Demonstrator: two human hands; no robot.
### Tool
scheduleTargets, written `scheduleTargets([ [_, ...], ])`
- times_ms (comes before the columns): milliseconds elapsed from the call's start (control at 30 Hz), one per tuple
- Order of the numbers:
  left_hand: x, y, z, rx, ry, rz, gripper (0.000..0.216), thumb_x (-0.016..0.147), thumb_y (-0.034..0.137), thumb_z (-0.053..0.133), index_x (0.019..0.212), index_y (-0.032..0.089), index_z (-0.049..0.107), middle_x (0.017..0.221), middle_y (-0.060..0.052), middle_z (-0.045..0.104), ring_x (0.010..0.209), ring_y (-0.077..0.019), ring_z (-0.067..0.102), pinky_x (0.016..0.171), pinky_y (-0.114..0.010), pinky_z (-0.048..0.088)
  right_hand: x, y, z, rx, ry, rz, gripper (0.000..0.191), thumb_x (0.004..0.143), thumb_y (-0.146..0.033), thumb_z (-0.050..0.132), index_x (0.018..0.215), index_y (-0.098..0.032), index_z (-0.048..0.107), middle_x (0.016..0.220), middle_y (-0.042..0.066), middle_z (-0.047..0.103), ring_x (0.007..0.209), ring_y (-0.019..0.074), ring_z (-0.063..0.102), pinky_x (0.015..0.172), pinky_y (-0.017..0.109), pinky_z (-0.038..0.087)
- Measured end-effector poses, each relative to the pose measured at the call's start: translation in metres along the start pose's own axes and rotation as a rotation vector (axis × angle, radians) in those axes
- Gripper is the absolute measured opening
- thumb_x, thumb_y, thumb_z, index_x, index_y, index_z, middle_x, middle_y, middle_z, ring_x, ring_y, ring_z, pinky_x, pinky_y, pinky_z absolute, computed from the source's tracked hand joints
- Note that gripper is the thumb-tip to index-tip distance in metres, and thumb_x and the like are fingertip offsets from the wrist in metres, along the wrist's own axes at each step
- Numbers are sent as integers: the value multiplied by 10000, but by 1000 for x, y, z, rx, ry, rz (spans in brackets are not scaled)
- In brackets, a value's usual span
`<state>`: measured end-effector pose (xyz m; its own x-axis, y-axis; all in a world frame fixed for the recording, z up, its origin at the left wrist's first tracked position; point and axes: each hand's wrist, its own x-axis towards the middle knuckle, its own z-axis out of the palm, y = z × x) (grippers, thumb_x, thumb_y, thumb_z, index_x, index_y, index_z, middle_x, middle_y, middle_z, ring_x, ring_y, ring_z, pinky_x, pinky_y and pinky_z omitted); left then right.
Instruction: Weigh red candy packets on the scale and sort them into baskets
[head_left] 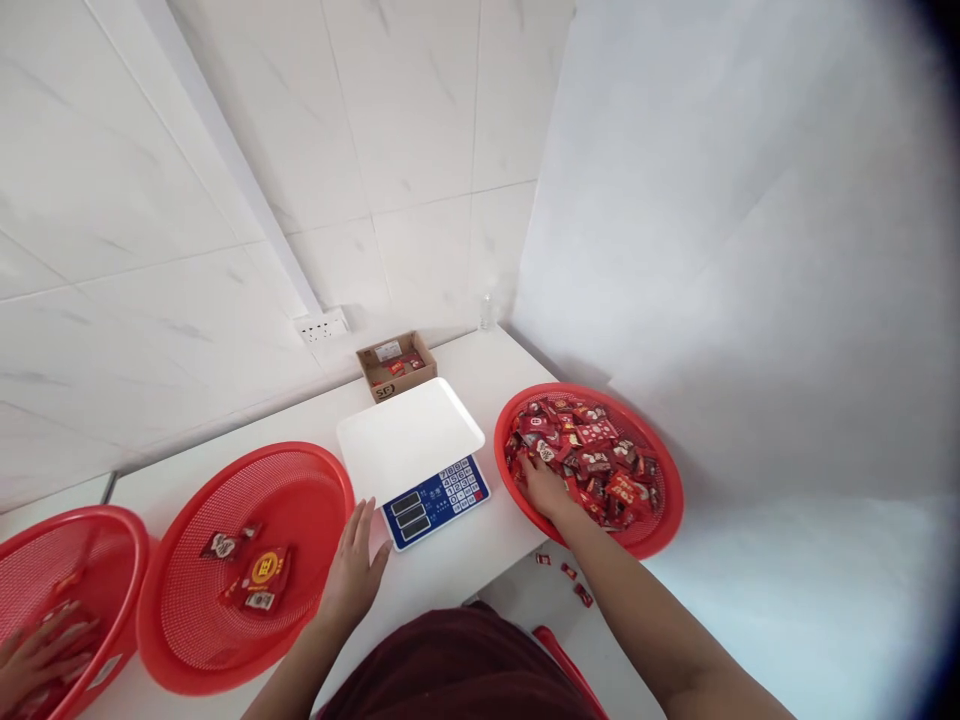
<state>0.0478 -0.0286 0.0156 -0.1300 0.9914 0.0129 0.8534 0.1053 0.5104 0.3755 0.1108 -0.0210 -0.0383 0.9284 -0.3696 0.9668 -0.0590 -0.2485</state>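
Note:
My right hand [546, 488] reaches into the right red basket [670, 520], its fingers slightly apart and touching a heap of small red-wrapped snack packets [592, 455]. Some fingertips are partly hidden among the wrappers. My left hand [354, 572] is open, thumb apart from the fingers, between the middle red basket [187, 670] and the digital scale [437, 503]. The scale's white pan [409, 435] bears nothing. A few red packets [266, 575] lie in the middle basket.
Another person's hand [52, 655] is inside the far-left red basket [135, 550]. Behind the scale stands a small cardboard box [409, 382] with red packets in it. A clear bottle [486, 312] stands in the table corner. Several packets [568, 571] lie below the table edge.

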Motion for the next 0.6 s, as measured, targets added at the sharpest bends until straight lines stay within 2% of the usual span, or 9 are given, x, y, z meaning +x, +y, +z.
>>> scheduleTargets([
  [100,-2,5,5,-18,32,25,568,859,366,432,1389,199,316,1427,-136,389,1324,-270,347,1045,-486,356,11,-16,-3,26,-124,148,609,900,-384,283,1465,-239,108,1451,178,296,1242,333,400,967,521,280],
  [200,-7,4,8,-14,29,21,569,857,369,432,1384,182,328,1426,-147,388,1330,-277,336,1046,-490,352,19,-21,-1,-12,-165,198,622,903,-385,266,1469,-235,55,1434,186,320,1253,347,378,979,575,221],
  [300,-11,1,10,2,31,13,557,854,366,433,1371,173,354,1417,-155,397,1328,-280,338,1050,-492,344,20,-15,7,-61,-63,144,616,894,-357,306,1461,-198,126,1383,211,367,1212,351,412,961,571,249],
  [400,-14,1,11,15,42,16,543,849,353,440,1360,181,378,1412,-154,404,1320,-282,353,1047,-494,346,20,-8,14,-3,23,92,570,879,-276,342,1426,-151,240,1303,235,425,1175,357,440,931,531,311],
  [533,-16,4,11,15,39,35,505,852,324,432,1338,185,417,1410,-145,410,1327,-277,342,1050,-487,344,23,-2,16,87,31,69,497,864,-154,305,1357,-142,360,1261,233,460,1154,347,466,915,493,345],
  [600,-17,4,11,9,45,45,487,853,310,434,1325,191,434,1406,-139,416,1325,-274,346,1052,-484,345,27,-1,14,142,26,79,513,852,-136,319,1364,-142,346,1279,235,456,1151,335,478,934,489,335],
])
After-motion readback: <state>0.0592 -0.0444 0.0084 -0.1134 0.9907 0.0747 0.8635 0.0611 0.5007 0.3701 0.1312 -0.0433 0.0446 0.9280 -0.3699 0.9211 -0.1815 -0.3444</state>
